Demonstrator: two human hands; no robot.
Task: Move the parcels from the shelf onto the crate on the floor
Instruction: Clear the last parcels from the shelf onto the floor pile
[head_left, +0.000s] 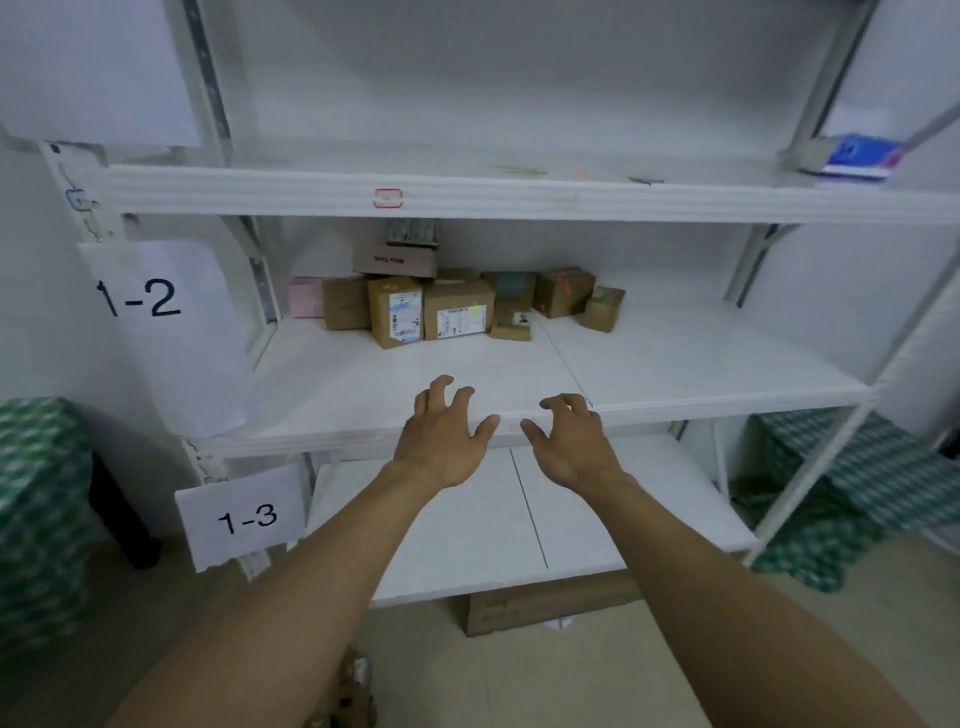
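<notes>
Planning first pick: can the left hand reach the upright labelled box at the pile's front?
Likely yes. The left hand, holding nothing, is above the shelf's front edge; nothing stands on the shelf board between it and the upright labelled box.

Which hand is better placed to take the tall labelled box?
Left, likely: the left hand hovers empty almost in line with the tall labelled box; the right hand is farther right.

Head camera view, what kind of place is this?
Probably a parcel storeroom or depot: white metal shelving, paper bay signs 1-2 and 1-3, and cardboard parcels with shipping labels stacked on it.
</notes>
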